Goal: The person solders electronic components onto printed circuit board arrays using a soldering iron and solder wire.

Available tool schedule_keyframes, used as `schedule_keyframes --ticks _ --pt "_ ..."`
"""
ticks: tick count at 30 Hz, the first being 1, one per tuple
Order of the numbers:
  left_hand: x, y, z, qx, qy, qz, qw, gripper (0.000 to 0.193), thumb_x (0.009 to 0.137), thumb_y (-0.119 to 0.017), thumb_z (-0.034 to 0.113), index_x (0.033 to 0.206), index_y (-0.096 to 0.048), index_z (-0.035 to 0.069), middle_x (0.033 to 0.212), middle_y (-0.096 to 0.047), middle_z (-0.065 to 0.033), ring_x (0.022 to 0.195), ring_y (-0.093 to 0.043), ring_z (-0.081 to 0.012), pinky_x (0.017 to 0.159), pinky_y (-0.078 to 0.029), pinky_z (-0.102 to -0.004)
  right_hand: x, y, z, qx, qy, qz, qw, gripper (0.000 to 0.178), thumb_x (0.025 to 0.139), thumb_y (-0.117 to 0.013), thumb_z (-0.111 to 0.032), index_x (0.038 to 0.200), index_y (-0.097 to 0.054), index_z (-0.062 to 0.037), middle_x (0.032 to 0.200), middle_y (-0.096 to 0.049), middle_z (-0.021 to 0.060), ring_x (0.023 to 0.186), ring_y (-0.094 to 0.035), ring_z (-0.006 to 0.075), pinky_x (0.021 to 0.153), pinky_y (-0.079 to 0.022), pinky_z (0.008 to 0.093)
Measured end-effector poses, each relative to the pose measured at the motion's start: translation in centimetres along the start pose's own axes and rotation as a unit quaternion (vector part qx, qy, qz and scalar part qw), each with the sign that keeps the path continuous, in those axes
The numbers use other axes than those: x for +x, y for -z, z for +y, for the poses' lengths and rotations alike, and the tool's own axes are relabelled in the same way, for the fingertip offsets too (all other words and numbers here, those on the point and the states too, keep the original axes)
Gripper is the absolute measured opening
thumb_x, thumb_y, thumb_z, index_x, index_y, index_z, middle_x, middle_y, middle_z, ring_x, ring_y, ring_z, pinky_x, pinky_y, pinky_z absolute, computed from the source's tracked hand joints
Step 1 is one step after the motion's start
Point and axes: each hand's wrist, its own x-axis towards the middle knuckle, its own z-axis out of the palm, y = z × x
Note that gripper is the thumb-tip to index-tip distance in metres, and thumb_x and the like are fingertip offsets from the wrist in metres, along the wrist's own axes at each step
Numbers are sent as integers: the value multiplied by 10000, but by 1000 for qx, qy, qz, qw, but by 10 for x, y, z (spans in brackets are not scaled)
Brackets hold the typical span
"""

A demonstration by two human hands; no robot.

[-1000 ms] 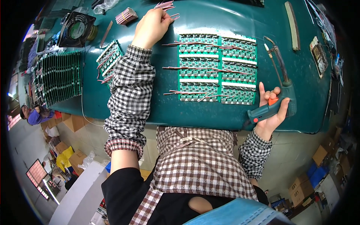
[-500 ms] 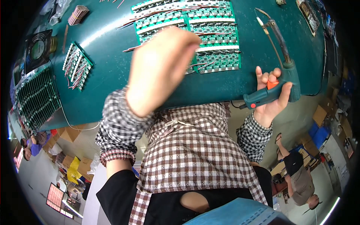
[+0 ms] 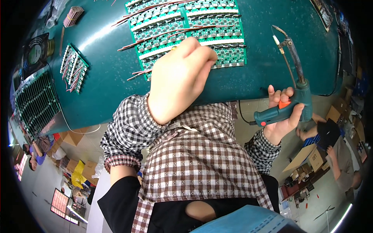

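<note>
1. Filling the upper view, one green surface (image 3: 105,97) is carrying the work.
2. One array of green circuit boards (image 3: 213,35), in two columns side by side, is lying flat at the surface's near edge, in front of the person.
3. One stack of upright boards (image 3: 37,99) is standing at the far left; its boards are crowding too closely to count.
4. One soldering gun (image 3: 304,97) is pointing away from the person, its tip sitting to the right of the array, apart from it.
5. Two hands are working. The left hand (image 3: 176,79) is reaching over the array's near edge, its fingers curling together; I cannot tell whether they are pinching anything. The right hand (image 3: 276,126) is gripping the soldering gun's handle, most fingers wrapping it and one pointing up.
6. One black fan (image 3: 35,55) is standing beside the stack.
7. One small wired board (image 3: 74,70) is lying alone, left of the array.
8. One banded wire bundle (image 3: 72,16) is resting near the upper left.
9. Three groups of thin wires (image 3: 125,47) are jutting past the array's left edge.
10. One orange trigger (image 3: 284,104) is showing beside the right fingers.
11. One ring (image 3: 173,48) is circling a left finger.
</note>
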Motion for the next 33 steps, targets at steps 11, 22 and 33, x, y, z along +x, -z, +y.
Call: schedule_keyframes --ticks 11,22,33 --pt "-3 -27 6 33 83 27 996 100 725 -665 70 756 -570 67 704 -557 -56 628 -580 -221 539 -461 -325 -24 -2 -13 -63 -10 -7 998 451 910 -496 -424 1092 -460 -13 900 -517 38 823 -519 187 960 -377 473" --pt "14 -21 5 -18 94 38 995 105 716 -661 68 741 -559 67 693 -547 -62 601 -569 -225 523 -444 -324 -14 -11 -23 -94 -7 -7 995 444 914 -495 -405 1143 -450 -27 958 -537 50 844 -556 198 866 -443 458" --pt "-16 -18 -5 -55 102 13 993 85 712 -632 38 731 -549 38 693 -538 -84 615 -563 -249 549 -441 -344 -8 -12 18 -16 -22 66 997 460 907 -503 -422 1121 -478 -15 925 -578 64 812 -629 228 691 -565 372"
